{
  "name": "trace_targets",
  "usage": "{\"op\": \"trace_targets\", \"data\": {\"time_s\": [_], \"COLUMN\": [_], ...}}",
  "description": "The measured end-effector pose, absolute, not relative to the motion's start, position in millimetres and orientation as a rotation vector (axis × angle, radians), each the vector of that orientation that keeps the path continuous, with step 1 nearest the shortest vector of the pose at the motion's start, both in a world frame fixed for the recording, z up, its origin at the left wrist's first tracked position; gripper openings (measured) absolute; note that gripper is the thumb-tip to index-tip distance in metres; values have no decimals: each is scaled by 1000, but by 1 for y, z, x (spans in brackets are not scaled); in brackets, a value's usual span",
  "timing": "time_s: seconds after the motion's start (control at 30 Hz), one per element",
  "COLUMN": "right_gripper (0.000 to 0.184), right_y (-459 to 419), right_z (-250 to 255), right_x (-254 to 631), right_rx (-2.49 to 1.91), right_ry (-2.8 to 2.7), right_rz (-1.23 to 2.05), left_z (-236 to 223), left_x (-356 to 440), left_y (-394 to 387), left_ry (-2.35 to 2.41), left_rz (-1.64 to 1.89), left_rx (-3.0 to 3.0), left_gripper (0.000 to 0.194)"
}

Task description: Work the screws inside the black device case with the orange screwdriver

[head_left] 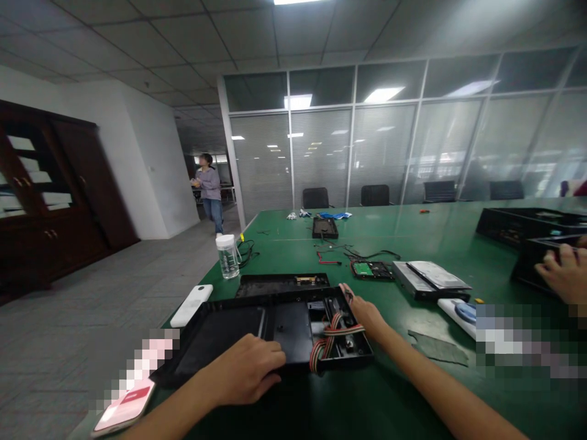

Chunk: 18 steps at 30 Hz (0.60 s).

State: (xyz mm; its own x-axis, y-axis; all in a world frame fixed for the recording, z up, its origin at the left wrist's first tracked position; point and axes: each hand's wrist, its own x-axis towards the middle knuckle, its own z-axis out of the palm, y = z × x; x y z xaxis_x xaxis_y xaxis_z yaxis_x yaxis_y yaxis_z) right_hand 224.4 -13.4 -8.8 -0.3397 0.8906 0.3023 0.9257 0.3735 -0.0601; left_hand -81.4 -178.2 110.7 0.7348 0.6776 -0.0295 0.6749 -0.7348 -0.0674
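Note:
An open black device case [257, 333] lies on the green table [413, 244] right in front of me. A striped ribbon cable [328, 342] curls out of its right compartment. My left hand [245, 370] rests on the case's near edge with its fingers curled over it. My right hand [362, 311] lies against the case's right side, fingers stretched along the wall beside the cable.
A clear plastic jar [228, 255], a white bar-shaped object [191, 304], a green circuit board [371, 269], loose wires, a flat drive [428, 278] and more black cases lie about. Another person's hand [566, 275] works at far right. Someone stands in the far doorway [210, 190]. A phone [125, 408] lies near left.

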Motion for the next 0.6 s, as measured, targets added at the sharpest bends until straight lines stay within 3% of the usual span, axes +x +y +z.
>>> {"op": "trace_targets", "data": {"time_s": [0.07,0.23,0.6], "right_gripper": [43,24,27], "right_y": [-2,17,5], "right_z": [-11,-4,-10], "right_x": [253,319,249], "right_rx": [-1822,-1993,-1322], "right_ry": [-2291,-2235,-2301], "right_rz": [-245,-68,324], "left_z": [98,75,60], "left_x": [-82,-76,-76], "left_y": [-178,-176,-168], "left_ry": [-1135,-1109,-1115], "left_rz": [113,210,250], "left_rx": [-2869,-2895,-3000], "left_gripper": [8,7,10]}}
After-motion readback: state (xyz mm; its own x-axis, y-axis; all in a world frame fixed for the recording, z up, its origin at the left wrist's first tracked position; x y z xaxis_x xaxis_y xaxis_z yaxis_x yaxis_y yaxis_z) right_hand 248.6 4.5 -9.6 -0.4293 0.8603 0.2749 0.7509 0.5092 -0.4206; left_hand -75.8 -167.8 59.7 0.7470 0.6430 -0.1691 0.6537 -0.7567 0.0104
